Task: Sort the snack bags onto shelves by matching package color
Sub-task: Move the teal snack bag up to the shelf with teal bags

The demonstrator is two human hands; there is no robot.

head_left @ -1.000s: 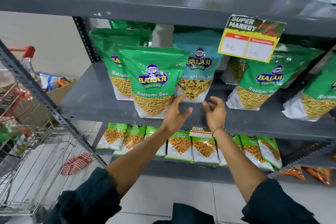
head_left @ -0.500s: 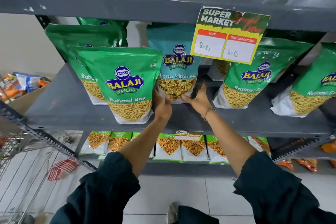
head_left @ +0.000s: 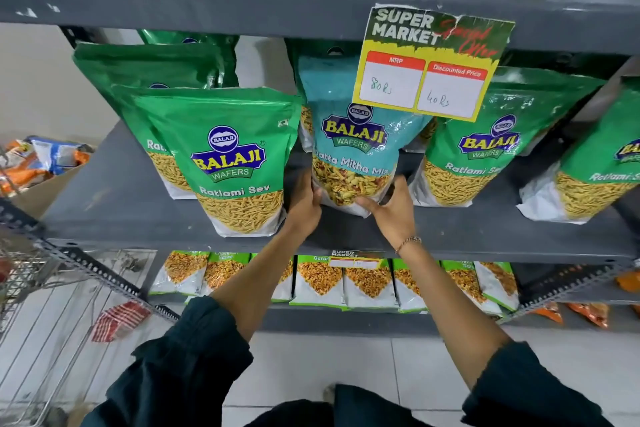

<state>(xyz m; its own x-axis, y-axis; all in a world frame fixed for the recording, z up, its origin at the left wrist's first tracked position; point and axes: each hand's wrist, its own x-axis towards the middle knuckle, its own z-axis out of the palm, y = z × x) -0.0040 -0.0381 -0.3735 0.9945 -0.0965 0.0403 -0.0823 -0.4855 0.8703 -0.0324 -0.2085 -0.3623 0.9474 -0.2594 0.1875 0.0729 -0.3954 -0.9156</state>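
Observation:
A teal Khatta Mitha Mix bag (head_left: 353, 135) stands upright on the grey middle shelf (head_left: 138, 215), among green Ratlami Sev bags. My left hand (head_left: 304, 204) grips its lower left corner and my right hand (head_left: 391, 215) grips its lower right corner. One green Ratlami Sev bag (head_left: 228, 163) stands just left of it at the shelf's front, with more green bags behind it. Two other green bags (head_left: 485, 142) (head_left: 599, 163) lean to the right. The teal bag's top is partly hidden behind a price card.
A yellow price card (head_left: 426, 62) hangs from the upper shelf edge. Below, a row of green-and-white snack packets (head_left: 322, 281) fills the lower shelf, orange packets (head_left: 588, 314) at right. A wire shopping cart (head_left: 52, 322) stands at left, a cardboard box of mixed bags (head_left: 41, 163) behind it.
Both hands reached forward from the shelf's front edge and closed on the bottom corners of the teal bag. My view moved closer to the shelf.

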